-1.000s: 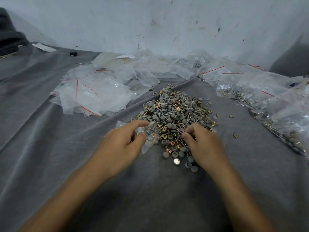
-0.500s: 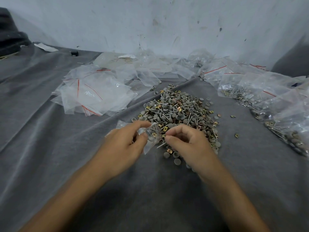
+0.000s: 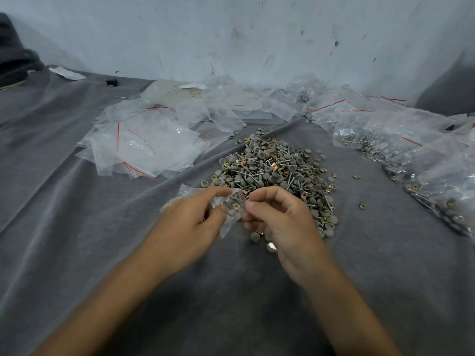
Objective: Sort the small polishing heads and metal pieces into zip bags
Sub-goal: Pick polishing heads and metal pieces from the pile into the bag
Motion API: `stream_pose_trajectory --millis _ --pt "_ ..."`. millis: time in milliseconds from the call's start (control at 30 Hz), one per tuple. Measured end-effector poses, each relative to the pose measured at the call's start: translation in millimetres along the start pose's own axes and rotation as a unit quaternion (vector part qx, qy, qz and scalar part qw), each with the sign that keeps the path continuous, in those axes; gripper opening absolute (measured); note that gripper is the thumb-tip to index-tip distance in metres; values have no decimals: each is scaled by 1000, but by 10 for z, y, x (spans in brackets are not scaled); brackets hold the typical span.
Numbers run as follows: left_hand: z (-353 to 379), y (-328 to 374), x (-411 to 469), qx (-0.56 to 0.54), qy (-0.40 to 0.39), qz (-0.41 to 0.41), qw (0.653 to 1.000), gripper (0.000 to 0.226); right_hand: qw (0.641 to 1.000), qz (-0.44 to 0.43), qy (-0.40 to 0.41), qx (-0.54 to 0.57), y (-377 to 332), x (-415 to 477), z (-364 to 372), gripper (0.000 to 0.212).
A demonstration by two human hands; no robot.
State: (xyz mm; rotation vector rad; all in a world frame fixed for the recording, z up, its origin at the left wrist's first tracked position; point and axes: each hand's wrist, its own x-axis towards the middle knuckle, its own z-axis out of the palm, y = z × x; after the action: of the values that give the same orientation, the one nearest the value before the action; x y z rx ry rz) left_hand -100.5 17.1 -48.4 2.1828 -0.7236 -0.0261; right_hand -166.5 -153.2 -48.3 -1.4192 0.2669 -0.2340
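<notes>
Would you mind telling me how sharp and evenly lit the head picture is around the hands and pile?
Head view: soft, even light, no hard shadows; left hand, pinching a small zip bag, and right hand slightly blurred; pile of parts fairly sharp; empty bags glint faintly; wide-angle bending at the edges.

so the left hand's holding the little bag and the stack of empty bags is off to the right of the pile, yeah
Not quite. The left hand does hold the little bag, but the stack of empty bags lies to the left of the pile, as the head view shows.
</notes>
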Motion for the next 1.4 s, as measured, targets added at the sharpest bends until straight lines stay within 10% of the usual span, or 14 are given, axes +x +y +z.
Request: stream_pose_trajectory --millis 433,933,1100,1400 --pt "-14 15 3 7 5 0 1000 30 991 -5 -119 57 -15 -17 -2 22" --pt "-46 10 -9 -3 9 -2 1000 30 999 -37 5 29 -173 69 -406 22" --pt "-42 13 -11 -1 5 1 1000 30 953 -84 112 -269 -133 117 -750 14" --pt "-24 -7 -2 -9 8 -6 1000 29 822 1 24 -568 -47 71 -769 17"
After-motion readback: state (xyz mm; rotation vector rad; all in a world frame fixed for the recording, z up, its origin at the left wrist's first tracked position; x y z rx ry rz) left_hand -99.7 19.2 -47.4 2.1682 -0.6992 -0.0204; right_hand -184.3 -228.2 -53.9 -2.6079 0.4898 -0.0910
